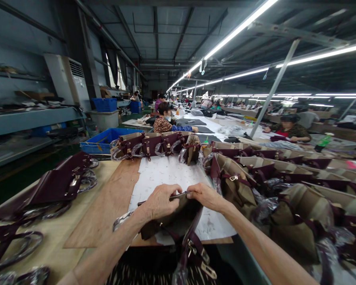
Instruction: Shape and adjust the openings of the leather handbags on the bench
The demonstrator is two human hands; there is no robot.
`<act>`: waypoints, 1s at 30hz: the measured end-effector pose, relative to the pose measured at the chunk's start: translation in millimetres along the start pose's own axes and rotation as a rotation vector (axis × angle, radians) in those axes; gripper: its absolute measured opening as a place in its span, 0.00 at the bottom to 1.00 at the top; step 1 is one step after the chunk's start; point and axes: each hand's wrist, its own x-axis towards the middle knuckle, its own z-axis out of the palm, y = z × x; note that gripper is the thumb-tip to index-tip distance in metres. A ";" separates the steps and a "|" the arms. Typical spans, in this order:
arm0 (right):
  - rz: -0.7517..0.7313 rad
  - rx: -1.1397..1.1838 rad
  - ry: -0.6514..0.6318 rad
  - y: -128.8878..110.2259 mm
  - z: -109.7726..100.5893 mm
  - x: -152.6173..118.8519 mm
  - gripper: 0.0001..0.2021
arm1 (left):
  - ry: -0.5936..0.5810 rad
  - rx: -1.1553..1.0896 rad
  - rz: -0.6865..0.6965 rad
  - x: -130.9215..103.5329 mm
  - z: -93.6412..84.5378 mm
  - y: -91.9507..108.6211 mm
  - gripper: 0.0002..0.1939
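Observation:
An open bag [178, 217], olive inside with dark maroon straps and metal buckles, is held up at the near edge of the work board. My left hand [163, 201] pinches its top rim with bent fingers. Close beside it, my right hand [204, 194] grips the same rim between thumb and fingers. A maroon strap with a metal clasp [208, 270] hangs down from the bag toward my lap. Beneath the hands, white paper [157, 174] covers part of a brown board [106, 206].
Rows of similar bags [237, 182] fill the right side and line the board's back edge. More maroon bags [56, 184] lie at left. A blue crate [99, 140] stands behind. Other people sit farther back, and a slanted metal pole [274, 89] rises at right.

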 end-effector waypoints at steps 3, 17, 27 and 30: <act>-0.018 0.021 -0.003 1.1 0.3 -1.4 0.10 | 0.019 0.042 -0.047 4.9 3.5 1.3 0.13; -0.027 -0.036 0.050 -4.7 -0.5 -6.5 0.09 | -0.010 0.144 -0.046 18.1 11.9 2.2 0.14; 0.018 -0.138 0.061 -11.0 0.4 -12.2 0.11 | 0.007 -0.167 -0.051 12.2 1.9 3.1 0.17; 0.013 -0.228 0.140 -19.9 2.4 -13.3 0.09 | 0.108 -0.309 -0.073 5.5 -6.2 7.4 0.14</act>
